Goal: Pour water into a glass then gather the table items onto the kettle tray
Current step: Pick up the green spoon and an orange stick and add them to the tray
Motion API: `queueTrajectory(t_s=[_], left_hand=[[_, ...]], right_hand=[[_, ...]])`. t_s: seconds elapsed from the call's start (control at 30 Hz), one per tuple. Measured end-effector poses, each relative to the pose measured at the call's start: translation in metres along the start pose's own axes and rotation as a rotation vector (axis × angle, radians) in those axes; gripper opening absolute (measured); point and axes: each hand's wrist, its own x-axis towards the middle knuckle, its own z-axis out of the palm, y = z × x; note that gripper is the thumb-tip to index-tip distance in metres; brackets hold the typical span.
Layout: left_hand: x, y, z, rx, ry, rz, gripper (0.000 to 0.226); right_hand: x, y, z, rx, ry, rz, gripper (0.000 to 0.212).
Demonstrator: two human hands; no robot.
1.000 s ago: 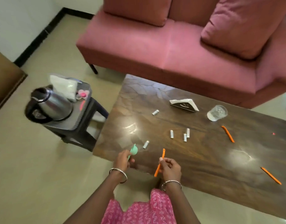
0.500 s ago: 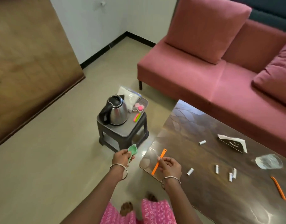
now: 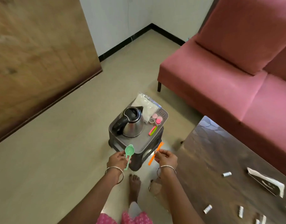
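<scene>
Left hand [image 3: 118,160]: fingers [image 3: 123,155] curled in a pinch on the handle of the green scoop [image 3: 129,150], bowl pointing to 12, handle tail hanging toward 6. Right hand [image 3: 166,158]: thumb and fingertips pinch the orange stick [image 3: 156,153] about mid-length; it runs from 1 o'clock, tip over the tray's near rim, down to 7. Nothing else is in either hand.

Tray [image 3: 144,143] sits on a dark stool [image 3: 139,162] at 12 from both hands, just beyond them. Kettle [image 3: 131,123] takes the tray's 10 o'clock part. Plastic bag [image 3: 144,102] is at 12, pink caps [image 3: 156,118] and a pink-green clip [image 3: 152,130] at 2. The bare patch is the 6 o'clock strip nearest the hands.

Handling, my read:
- Both pieces look like thin moulded plastic: very light, stiff, not fragile. A two-finger pinch is plenty.
- Smooth plastic on a smooth tray will probably skid or bounce, so lay them flat rather than drop them.
- Scoop: hold the handle just under the bowl, or the heavy end swings.
- Stick: mid-length grip is fine, as it bends little.

Bench [image 3: 220,159] lies at 3 to 5, carrying small white rolls [image 3: 227,174] and a folded card [image 3: 265,183]. Rolls likely roll, so pinch across the barrel. I can't make out the glass.
</scene>
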Motion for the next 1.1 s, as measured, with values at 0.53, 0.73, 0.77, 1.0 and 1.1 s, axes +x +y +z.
queueTrajectory(t_s=[0.53, 0.73, 0.77, 1.0, 1.1], left_hand=[[0.104, 0.019, 0.049, 0.183, 0.026, -0.128, 0.012], [0.115, 0.019, 0.063, 0.211, 0.096, -0.160, 0.018], [0.116, 0.019, 0.064, 0.233, 0.127, -0.146, 0.019], [0.129, 0.013, 0.064, 0.358, 0.171, -0.114, 0.012], [0.133, 0.008, 0.062, 0.349, 0.141, -0.117, 0.007]], right_hand=[[0.156, -0.039, 0.121, -0.561, -0.014, 0.162, 0.012], [0.175, -0.033, 0.143, -0.760, 0.067, 0.127, 0.019], [0.178, -0.032, 0.146, -0.764, 0.085, 0.127, 0.022], [0.192, -0.026, 0.162, -0.753, 0.140, 0.157, 0.018], [0.196, -0.023, 0.162, -0.753, 0.143, 0.155, 0.018]])
